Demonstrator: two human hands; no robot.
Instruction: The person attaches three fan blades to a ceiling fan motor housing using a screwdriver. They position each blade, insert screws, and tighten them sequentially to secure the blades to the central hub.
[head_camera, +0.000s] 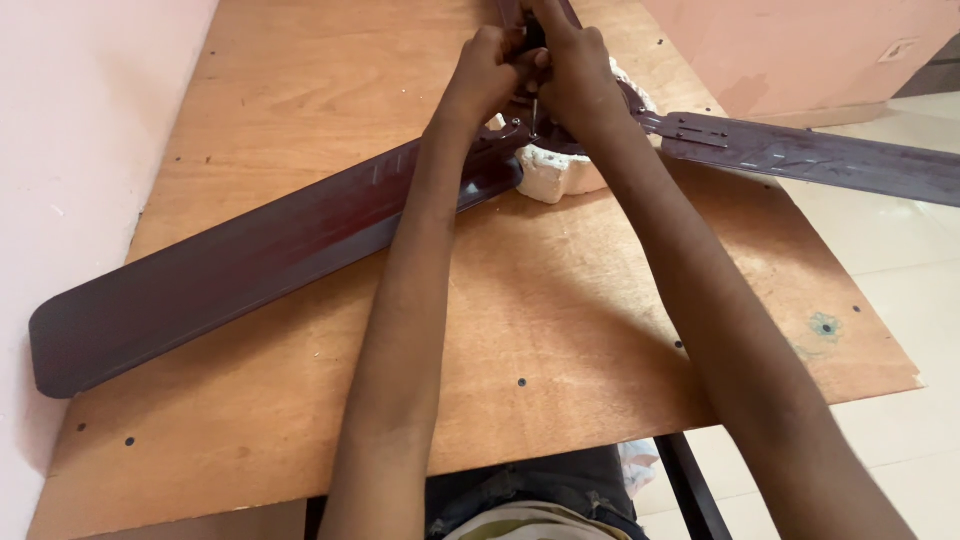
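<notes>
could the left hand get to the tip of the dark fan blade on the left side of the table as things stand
Probably yes. The left hand is up at the fan hub, and that fan blade lies flat on the plywood table with nothing on or beside it. Its rounded tip sits near the wall, an open sweep back.

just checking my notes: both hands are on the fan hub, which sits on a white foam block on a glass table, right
Not quite: the table is brown plywood, not glass, as the head view shows. The rest holds: the left hand and the right hand are both at the fan hub, which sits on a white foam block.
</notes>
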